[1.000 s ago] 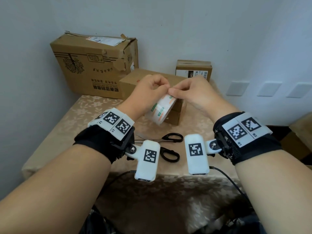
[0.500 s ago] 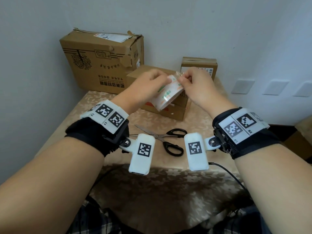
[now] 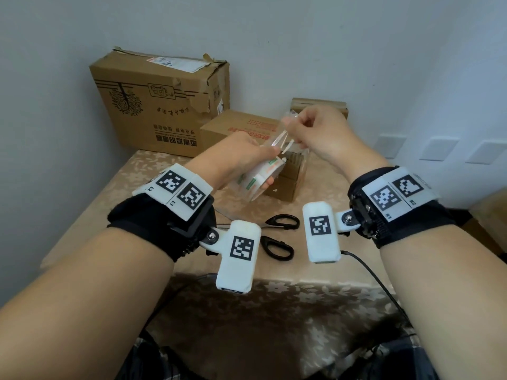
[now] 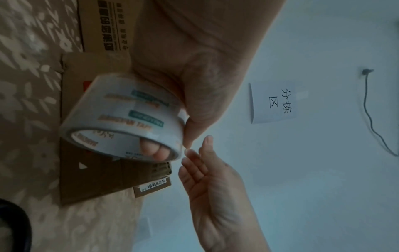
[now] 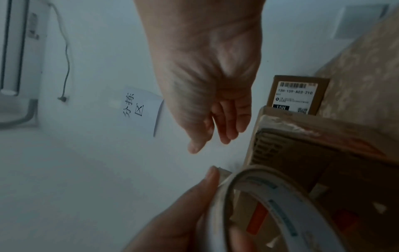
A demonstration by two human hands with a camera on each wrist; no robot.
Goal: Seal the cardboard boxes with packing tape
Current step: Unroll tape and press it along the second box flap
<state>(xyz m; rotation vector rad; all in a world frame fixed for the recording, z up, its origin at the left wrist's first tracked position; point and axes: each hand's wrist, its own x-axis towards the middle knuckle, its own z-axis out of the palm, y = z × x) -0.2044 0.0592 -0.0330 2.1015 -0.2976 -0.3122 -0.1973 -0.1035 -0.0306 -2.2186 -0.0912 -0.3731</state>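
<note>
The table [image 3: 90,215] under both hands wears a beige floral cloth and carries everything else. Beyond the left hand, against the wall, stands the big cardboard box [image 3: 153,105], its top flaps ragged and a torn shipping label across them. Just behind the two hands lies a flatter carton [image 3: 241,127] with red print on its lid. Past the right hand, partly hidden by its knuckles, a small box [image 3: 318,104] with a barcode sticker stands by the wall.

The left hand [image 3: 236,157] grips the roll of clear packing tape [image 3: 258,178] in the air above the table, thumb on the outer face and fingertips [image 4: 155,150] curled through the core, as the left wrist view shows. The roll tilts, its open side facing down toward me.

The right hand [image 3: 318,135] is raised a little above and beside the roll, and pinches the loose end of tape [image 3: 285,135] between thumb and fingertips. A short clear strip runs from that pinch down to the roll. The other fingers hang half-curled.

Nearer than the hands, between the two wrist cameras, black-handled scissors [image 3: 279,234] lie flat on the cloth, blades pointing toward the left arm. A paper note [image 4: 272,104] with handwritten characters is stuck on the wall behind.
</note>
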